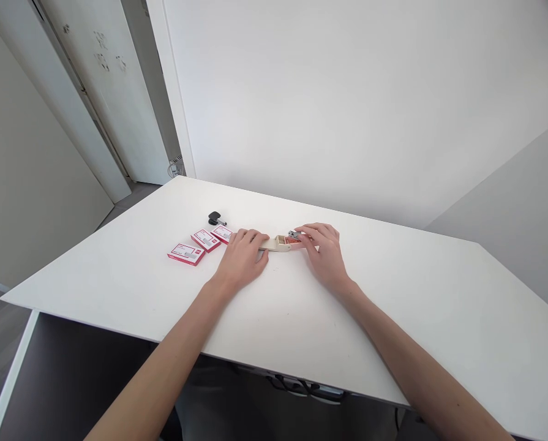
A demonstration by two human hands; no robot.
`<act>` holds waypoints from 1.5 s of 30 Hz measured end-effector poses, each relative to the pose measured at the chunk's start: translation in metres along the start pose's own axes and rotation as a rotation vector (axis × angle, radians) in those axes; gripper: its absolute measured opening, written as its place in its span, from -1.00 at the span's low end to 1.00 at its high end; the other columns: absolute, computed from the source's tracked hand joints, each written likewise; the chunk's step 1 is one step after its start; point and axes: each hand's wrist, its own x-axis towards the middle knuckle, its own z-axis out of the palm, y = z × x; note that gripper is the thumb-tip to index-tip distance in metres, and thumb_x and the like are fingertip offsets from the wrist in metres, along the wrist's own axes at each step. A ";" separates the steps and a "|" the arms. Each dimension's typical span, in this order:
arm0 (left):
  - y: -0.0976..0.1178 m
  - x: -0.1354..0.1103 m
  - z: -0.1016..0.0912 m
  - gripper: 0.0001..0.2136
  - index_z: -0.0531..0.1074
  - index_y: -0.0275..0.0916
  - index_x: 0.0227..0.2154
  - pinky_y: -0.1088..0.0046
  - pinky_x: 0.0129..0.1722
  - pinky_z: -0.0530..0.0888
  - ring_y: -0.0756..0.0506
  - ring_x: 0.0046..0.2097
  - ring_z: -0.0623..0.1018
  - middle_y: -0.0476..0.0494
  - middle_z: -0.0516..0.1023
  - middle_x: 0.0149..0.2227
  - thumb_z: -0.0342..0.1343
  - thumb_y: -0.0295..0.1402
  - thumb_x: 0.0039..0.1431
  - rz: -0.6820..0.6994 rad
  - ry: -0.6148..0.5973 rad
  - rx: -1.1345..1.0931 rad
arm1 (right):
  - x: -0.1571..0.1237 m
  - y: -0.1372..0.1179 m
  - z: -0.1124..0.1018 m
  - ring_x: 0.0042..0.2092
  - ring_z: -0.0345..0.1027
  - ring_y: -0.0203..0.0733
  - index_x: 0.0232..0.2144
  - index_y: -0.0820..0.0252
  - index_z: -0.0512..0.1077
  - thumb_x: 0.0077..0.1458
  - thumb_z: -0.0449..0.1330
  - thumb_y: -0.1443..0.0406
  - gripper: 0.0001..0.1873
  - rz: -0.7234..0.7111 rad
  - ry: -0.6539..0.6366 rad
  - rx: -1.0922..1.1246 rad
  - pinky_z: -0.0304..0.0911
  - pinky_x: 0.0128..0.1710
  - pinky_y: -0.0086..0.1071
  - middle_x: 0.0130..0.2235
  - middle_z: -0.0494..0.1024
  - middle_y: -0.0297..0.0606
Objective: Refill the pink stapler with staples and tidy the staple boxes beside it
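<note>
Head camera looks down across a white table, and starting at the far left there's a pale door standing in its frame beyond the table's corner. Moving in, three small red-and-white boxes sit in a loose diagonal row on the tabletop: the nearest box, the middle box just beside it, and the third box, which is partly tucked behind the knuckles of the left hand. A small black object lies just behind that row; it's too small to name for sure. Now the left hand: palm down, fingers curled over the left end of a cream stapler, pinning and gripping it against the table. The stapler lies flat between the two hands, near the middle of the table and running left to right. On to the right hand: its fingertips are gathered on the stapler's right end, where a patch of red and a glint of metal show; exactly which part is pinched there, I can't tell. Both forearms reach in from the near edge, with a grey wall off to the right.
</note>
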 end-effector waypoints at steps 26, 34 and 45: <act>0.002 0.000 -0.003 -0.71 0.48 -0.17 0.10 0.01 0.22 0.40 -0.31 0.15 0.46 -0.19 0.60 0.09 0.05 -0.35 0.39 -0.028 -0.031 -0.023 | 0.000 -0.002 0.000 0.10 0.50 0.00 0.16 -0.02 0.49 0.47 0.00 0.08 -0.60 0.267 0.113 0.218 0.30 0.22 0.06 0.23 0.52 -0.10; 0.001 0.001 -0.004 -0.71 0.45 -0.18 0.14 0.06 0.18 0.44 -0.29 0.14 0.49 -0.20 0.61 0.10 0.03 -0.31 0.44 -0.003 -0.052 -0.081 | 0.005 0.012 0.002 0.20 0.52 0.04 0.15 -0.03 0.37 0.26 0.23 -0.07 -0.48 0.764 0.153 0.723 0.43 0.26 0.05 0.07 0.62 -0.18; 0.003 0.003 -0.007 -0.57 0.30 -0.11 0.27 0.06 0.15 0.46 -0.30 0.15 0.51 -0.17 0.64 0.07 0.14 -0.27 0.40 -0.092 -0.110 -0.154 | 0.008 -0.012 -0.004 0.32 0.44 -0.02 0.19 -0.13 0.31 0.34 0.23 -0.07 -0.52 0.506 0.160 0.979 0.26 0.41 0.08 0.30 0.48 -0.25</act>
